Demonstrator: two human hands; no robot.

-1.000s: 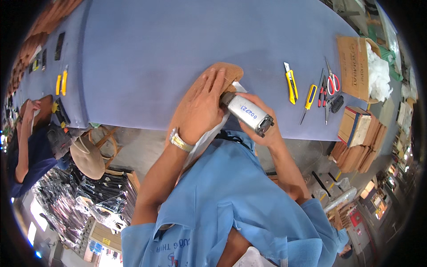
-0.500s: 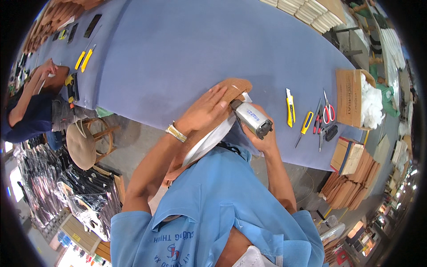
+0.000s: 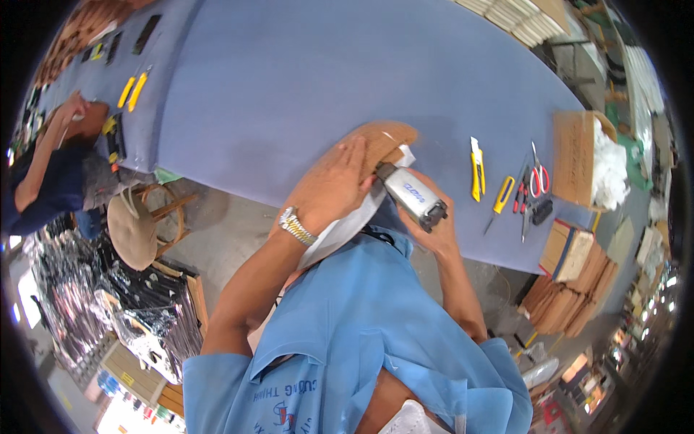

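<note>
A curved panel (image 3: 383,145) covered in brown fabric, like an upholstered seat pad, leans between the blue tabletop and my shirt. White material (image 3: 340,231) lines its side toward me. My left hand (image 3: 336,184) grips the panel, its fingers lying along the brown face. In my right hand (image 3: 441,235) is a silver and black staple gun (image 3: 413,195), its nose against or very close to the panel's white-lined edge. The gun's body hides most of my right fingers, and the exact contact point cannot be seen.
Right on the blue table (image 3: 289,79) lie a yellow utility knife (image 3: 477,170), a yellow screwdriver (image 3: 500,204) and red-handled scissors (image 3: 540,179). Beyond them stands a cardboard box (image 3: 575,159) with white stuffing. At far left a co-worker's arm (image 3: 47,152) reaches over another table, near a round stool (image 3: 131,230).
The panel has tilted, showing more of its brown face. My left hand has turned with it and sits a little farther right. The staple gun remains at the edge in my right hand.
</note>
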